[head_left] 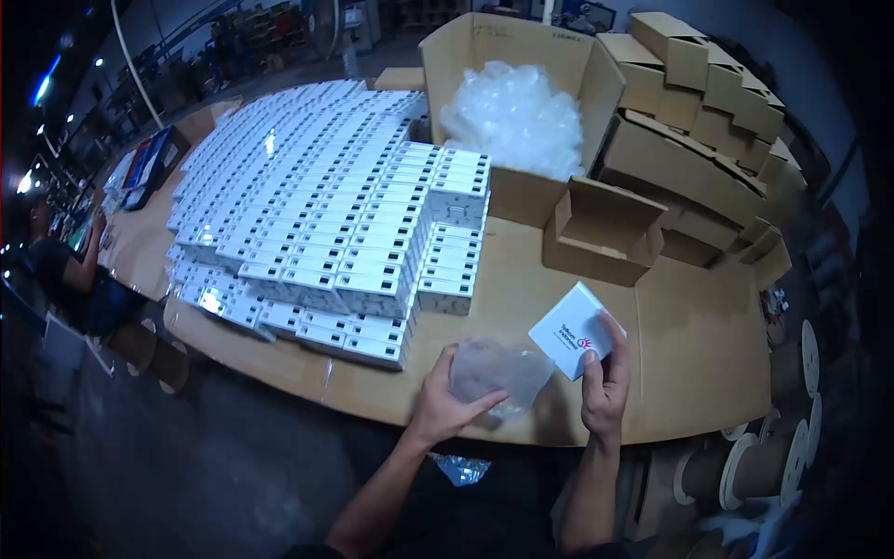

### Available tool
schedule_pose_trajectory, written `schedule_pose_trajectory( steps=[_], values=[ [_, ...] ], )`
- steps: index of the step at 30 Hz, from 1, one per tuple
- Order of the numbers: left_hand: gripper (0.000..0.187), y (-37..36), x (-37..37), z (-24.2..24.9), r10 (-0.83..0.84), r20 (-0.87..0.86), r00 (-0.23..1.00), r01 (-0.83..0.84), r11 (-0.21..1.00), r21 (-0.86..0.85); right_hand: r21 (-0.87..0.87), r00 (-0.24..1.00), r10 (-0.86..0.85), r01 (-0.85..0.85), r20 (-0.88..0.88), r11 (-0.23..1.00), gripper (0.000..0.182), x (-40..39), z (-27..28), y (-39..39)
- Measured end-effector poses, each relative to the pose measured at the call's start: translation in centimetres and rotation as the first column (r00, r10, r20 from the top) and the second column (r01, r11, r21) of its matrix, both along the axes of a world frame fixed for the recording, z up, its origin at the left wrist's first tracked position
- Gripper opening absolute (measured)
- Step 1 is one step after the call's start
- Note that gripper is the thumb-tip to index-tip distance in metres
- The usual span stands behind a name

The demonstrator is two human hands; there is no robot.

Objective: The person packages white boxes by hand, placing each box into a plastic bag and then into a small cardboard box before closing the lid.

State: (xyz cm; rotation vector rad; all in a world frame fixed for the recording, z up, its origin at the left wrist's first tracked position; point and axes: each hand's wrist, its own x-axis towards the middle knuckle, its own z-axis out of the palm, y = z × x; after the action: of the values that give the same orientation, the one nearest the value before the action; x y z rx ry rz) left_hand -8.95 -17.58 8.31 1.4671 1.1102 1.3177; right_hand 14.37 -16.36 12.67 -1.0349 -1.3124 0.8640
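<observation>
A clear plastic bag (494,373) is gripped in my left hand (445,402), thumb across its lower side and fingers behind it. My right hand (605,387) pinches a flat white square box (566,334) by its right corner. Dark lettering and a small red logo face up on that box. Bag and box are close together above the front of the cardboard-covered table (680,363). To the left of my hands rise stacked rows of white boxes (345,214) with dark square marks. Behind my right hand stands an open small cardboard box (601,233).
A large open carton (517,37) full of clear plastic bags (521,112) stands at the back. Brown cardboard boxes (689,158) are piled at the right. Spools (764,466) lie below the table's right edge. Another person (74,270) sits at the far left.
</observation>
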Motion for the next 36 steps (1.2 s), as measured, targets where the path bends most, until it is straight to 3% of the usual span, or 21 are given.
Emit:
schedule_pose_trajectory(
  steps=[2,3,7,10,14,22,25,31,36],
  values=[
    [0.082,-0.2,-0.1,-0.7,-0.033,0.032,0.999,0.033,0.999,-0.001,0.155,0.991,-0.014,0.034,-0.133,0.987,0.064,-1.1,2.9,0.7],
    [0.082,-0.2,0.0,-0.9,-0.048,0.06,0.997,0.049,0.999,-0.006,0.146,0.979,0.018,0.012,-0.201,0.989,0.069,-1.3,3.7,1.0],
    [0.081,-0.2,0.2,-0.1,-0.052,0.11,0.993,0.058,0.997,-0.05,0.304,0.978,0.135,-0.179,0.16,0.936,0.056,0.0,5.8,2.4],
    [0.082,-0.1,0.0,-0.3,-0.06,0.097,0.993,0.062,0.998,-0.02,0.29,0.923,0.286,-0.357,0.259,0.888,0.046,-0.2,7.8,3.6],
    [0.084,0.1,-0.3,-0.6,-0.02,0.05,0.999,0.018,0.999,0.05,0.284,0.881,0.274,-0.396,0.385,0.873,0.046,-0.3,8.4,4.4],
    [0.089,0.8,-0.1,-1.1,-0.011,0.189,0.982,0.027,0.996,-0.08,0.332,0.885,0.252,-0.391,0.391,0.859,0.048,-0.2,7.4,4.2],
    [0.09,0.7,-0.5,-1.7,0.009,0.162,0.987,0.009,0.994,-0.105,0.285,0.891,0.261,-0.377,0.373,0.881,0.043,-0.2,7.3,4.1],
    [0.091,0.5,-0.5,-0.6,-0.039,0.16,0.986,0.06,0.99,-0.125,0.062,0.744,0.371,-0.483,0.556,0.874,0.03,-0.4,9.0,4.3],
    [0.087,0.5,0.5,-1.1,-0.007,0.249,0.968,0.021,0.998,-0.054,0.121,0.807,0.386,-0.482,0.447,0.868,0.023,-3.0,8.4,4.8]
  ],
)
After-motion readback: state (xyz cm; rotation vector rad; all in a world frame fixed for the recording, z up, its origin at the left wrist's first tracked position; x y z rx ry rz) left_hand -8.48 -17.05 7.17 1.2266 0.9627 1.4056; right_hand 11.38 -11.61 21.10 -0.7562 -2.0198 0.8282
